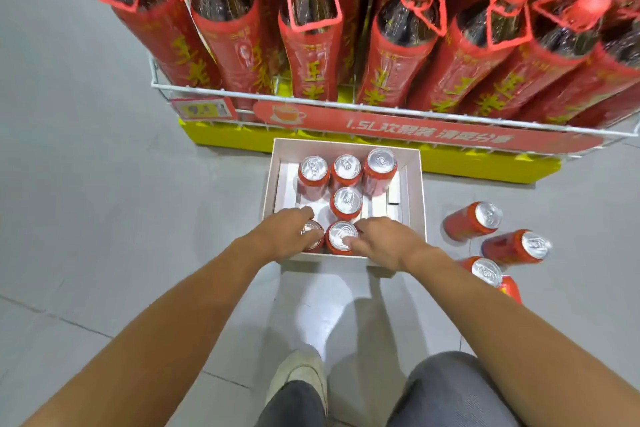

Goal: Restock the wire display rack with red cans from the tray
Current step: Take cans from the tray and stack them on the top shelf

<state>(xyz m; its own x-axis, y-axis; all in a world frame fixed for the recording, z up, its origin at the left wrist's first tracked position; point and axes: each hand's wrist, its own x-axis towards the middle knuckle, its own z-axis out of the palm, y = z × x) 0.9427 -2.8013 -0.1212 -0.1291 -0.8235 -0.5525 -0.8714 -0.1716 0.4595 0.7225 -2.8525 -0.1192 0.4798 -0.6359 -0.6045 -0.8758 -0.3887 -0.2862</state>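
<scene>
A white cardboard tray [414,191] sits on the floor below the wire display rack [346,106]. Several red cans stand upright in it, three along the far row [346,168] and one in the middle [347,202]. My left hand [289,234] wraps the near-left can [311,229], which it mostly hides. My right hand [384,243] grips the neighbouring near can [339,236], fingers over its silver top. Both cans still rest in the tray.
The rack's shelf holds several tall red-labelled bottles [313,42] behind a red banner, above a yellow base [225,137]. Three red cans [472,220] lie on the grey tiled floor right of the tray. My shoe [299,374] and knee are below.
</scene>
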